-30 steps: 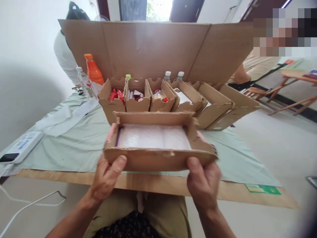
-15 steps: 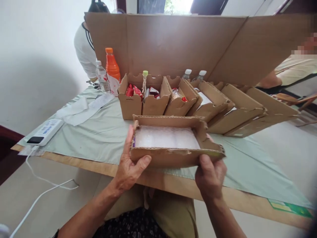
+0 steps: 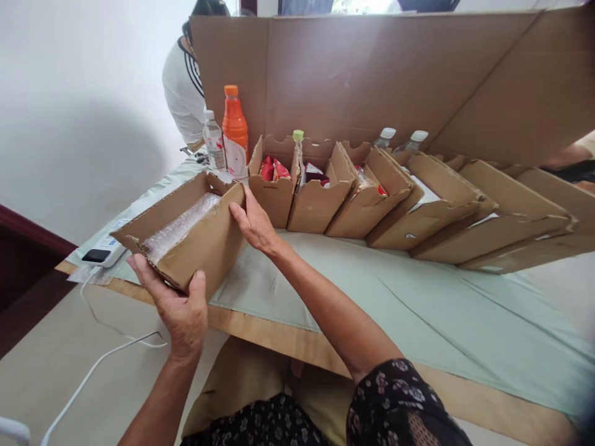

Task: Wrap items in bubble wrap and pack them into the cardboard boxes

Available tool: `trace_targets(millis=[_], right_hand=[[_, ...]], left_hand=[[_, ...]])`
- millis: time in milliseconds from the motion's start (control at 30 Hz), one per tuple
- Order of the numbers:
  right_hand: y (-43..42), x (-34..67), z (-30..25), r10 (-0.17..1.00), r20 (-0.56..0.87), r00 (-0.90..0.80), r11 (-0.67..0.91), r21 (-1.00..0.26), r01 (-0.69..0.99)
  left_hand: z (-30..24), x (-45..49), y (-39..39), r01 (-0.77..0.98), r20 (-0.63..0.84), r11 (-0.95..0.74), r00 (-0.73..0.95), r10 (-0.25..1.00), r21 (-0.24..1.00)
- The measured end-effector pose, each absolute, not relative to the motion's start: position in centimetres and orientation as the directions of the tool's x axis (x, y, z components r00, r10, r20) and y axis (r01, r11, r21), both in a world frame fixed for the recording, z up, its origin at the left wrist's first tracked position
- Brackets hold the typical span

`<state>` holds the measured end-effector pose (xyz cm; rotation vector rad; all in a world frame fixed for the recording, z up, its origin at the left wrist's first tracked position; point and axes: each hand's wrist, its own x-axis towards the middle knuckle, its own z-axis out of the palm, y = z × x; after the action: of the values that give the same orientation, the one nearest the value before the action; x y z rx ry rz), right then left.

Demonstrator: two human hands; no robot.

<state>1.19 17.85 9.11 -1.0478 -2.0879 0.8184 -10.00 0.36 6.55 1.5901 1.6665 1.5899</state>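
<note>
I hold a shallow cardboard tray with a bubble-wrapped packet lying inside it. My left hand grips its near end from below, thumb on the side wall. At the tray's far end my right hand is pressed against the wall, fingers curled over the rim. The tray is at the left end of a row of cardboard trays on the table, angled with its far end toward them.
Trays in the row hold red snack packets. An orange bottle and a clear bottle stand behind. A tall cardboard sheet backs the row. A power strip lies at the left table edge. Another person stands behind.
The tray has swung from in front of me to the left end of the row and turned lengthwise. My right hand shifted from the near edge to the far end.
</note>
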Motion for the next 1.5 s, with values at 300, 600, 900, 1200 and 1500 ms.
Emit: trace_targets(millis=[300, 600, 900, 1200, 1500], right_hand=[[15.4, 2.5, 0.5, 0.808, 0.181, -0.561, 0.48, -0.754, 0.448], [15.6, 2.6, -1.5, 0.804, 0.283, -0.522, 0.504, -0.79, 0.348], [16.4, 1.7, -2.7, 0.834, 0.289, -0.47, 0.488, -0.785, 0.382], [16.1, 2.0, -2.0, 0.822, 0.305, -0.481, 0.511, -0.769, 0.384], [16.1, 2.3, -1.5, 0.811, 0.307, -0.498, 0.502, -0.803, 0.323]], left_hand=[[4.6, -8.0, 6.7, 0.555, 0.527, -0.146, -0.628, 0.573, 0.819], [4.7, -6.1, 18.3, 0.559, 0.492, 0.037, -0.756, 0.432, 0.828], [6.2, -3.4, 21.4, 0.463, 0.356, 0.113, -0.795, 0.491, 0.879], [6.2, -4.1, 22.6, 0.456, 0.335, 0.064, -0.734, 0.59, 0.888], [2.0, -5.7, 19.2, 0.467, 0.381, -0.034, -0.674, 0.633, 0.884]])
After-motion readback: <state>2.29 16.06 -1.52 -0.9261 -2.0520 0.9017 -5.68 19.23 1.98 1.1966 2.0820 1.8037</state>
